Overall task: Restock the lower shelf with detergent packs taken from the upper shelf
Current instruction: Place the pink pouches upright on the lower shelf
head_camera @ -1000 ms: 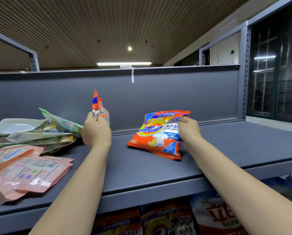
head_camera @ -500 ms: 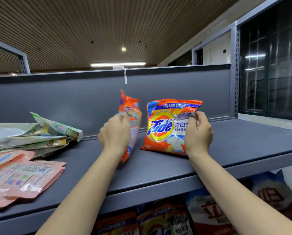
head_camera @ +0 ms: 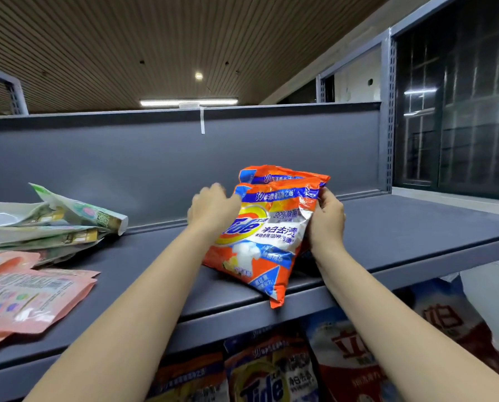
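Centre of the frame, on the upper shelf: two orange detergent packs held together, one in front of the other.
Right hand [head_camera: 326,220]: fingers curled round the right edge of the front pack [head_camera: 260,242], thumb on its face near the upper right corner, a firm hold.
Left hand [head_camera: 213,208]: at the left edge of the same pack, fingers reaching behind it; they are blurred, so I cannot tell whether they clasp the pack or only press against it.
Front pack: upright and tilted, sitting between the two hands, its lower corner hanging past the front lip of the upper shelf [head_camera: 402,227].
Rear pack [head_camera: 283,172]: directly behind the front one, only its top edge showing above it, towards the right hand's side.
Left of the frame: a loose pile of green pouches [head_camera: 68,224] lying flat on the same shelf, well apart from the hands.
Lower left of the frame: pink pouches [head_camera: 31,300] spread flat in front of the green ones, nearer the shelf's lip.
Bottom of the frame: the lower shelf's stock, with orange Tide bags [head_camera: 265,378] below the arms and a red and white bag [head_camera: 355,355] just beside them to the right.
Behind the packs: the grey back panel [head_camera: 155,158] of the shelving.
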A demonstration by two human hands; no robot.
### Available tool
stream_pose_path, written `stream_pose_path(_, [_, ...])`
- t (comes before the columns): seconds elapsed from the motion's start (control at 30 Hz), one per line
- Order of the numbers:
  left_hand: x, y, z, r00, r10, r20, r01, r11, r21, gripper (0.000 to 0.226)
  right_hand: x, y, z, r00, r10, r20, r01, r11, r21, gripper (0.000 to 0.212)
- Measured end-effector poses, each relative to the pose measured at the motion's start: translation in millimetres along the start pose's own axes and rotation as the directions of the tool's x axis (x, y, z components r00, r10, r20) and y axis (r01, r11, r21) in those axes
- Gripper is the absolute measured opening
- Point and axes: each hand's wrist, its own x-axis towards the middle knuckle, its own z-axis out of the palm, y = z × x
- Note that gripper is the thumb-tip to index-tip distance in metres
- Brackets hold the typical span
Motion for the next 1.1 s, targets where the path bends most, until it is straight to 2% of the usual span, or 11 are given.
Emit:
stream_pose_path(0.03, [5, -9, 4, 0.988, -0.11, 0.112, 0.117, 0.991, -0.058, 0.042, 1, -1, 0, 1.0, 0.014, 0.003, -0.014, 1.0, -0.017, 0.019])
stream_pose_path(0.1, [6, -20, 8, 0.89, -0.26, 0.374, 0.369, 0.893, -0.257, 0.043, 3, 0, 0, 0.999, 0.038, 0.01, -0.038, 0.999, -0.038, 0.02])
stream_pose_path(0.17, [7, -25, 5, 0.815, -0.286, 0.503, 0.49, 0.804, -0.337, 0.034, 4, 0, 0, 0.999, 0.052, 0.002, -0.051, 0.998, -0.037, 0.019])
stream_pose_path(0.27, [11, -25, 2, 0.799, -0.272, 0.537, 0.501, 0.794, -0.344, 0.029, 4, 0, -2, 0.997, 0.082, 0.007, -0.082, 0.996, 0.037, 0.007])
stream_pose_path(0.33, [9, -24, -1, 0.809, -0.29, 0.511, 0.509, 0.779, -0.365, 0.026, 3, -2, -1, 0.993, 0.1, 0.063, -0.104, 0.993, 0.055, 0.008])
stream_pose_path(0.43, [-1, -27, -7, 0.868, -0.301, 0.395, 0.468, 0.761, -0.449, 0.023, 3, -2, 0, 0.984, 0.136, 0.113, -0.14, 0.99, 0.026, 0.006])
stream_pose_path(0.53, [-14, -40, -14, 0.939, -0.278, 0.204, 0.345, 0.751, -0.563, 0.009, 2, -3, 0, 0.982, 0.178, 0.071, -0.18, 0.983, 0.031, 0.023])
stream_pose_path(0.7, [-46, -63, -29, 0.922, -0.376, -0.094, 0.199, 0.667, -0.718, 0.019, -3, -17, -7, 0.983, 0.182, 0.003, -0.181, 0.979, 0.089, 0.022])
stream_pose_path(0.87, [-84, -68, -39, 0.795, -0.442, -0.415, 0.063, 0.741, -0.668, 0.02, -12, -38, -43, 0.986, 0.132, -0.101, -0.119, 0.985, 0.127, 0.027])
stream_pose_path(0.97, [-110, -63, -42, 0.726, -0.464, -0.508, -0.026, 0.719, -0.695, 0.023, -29, -47, -77, 0.983, 0.131, -0.129, -0.094, 0.962, 0.257, 0.035])
stream_pose_path(1.1, [-149, -51, -44, 0.554, -0.504, -0.663, -0.016, 0.789, -0.614, 0.024, -54, -53, -114, 0.983, 0.149, -0.109, -0.099, 0.923, 0.372, 0.034])
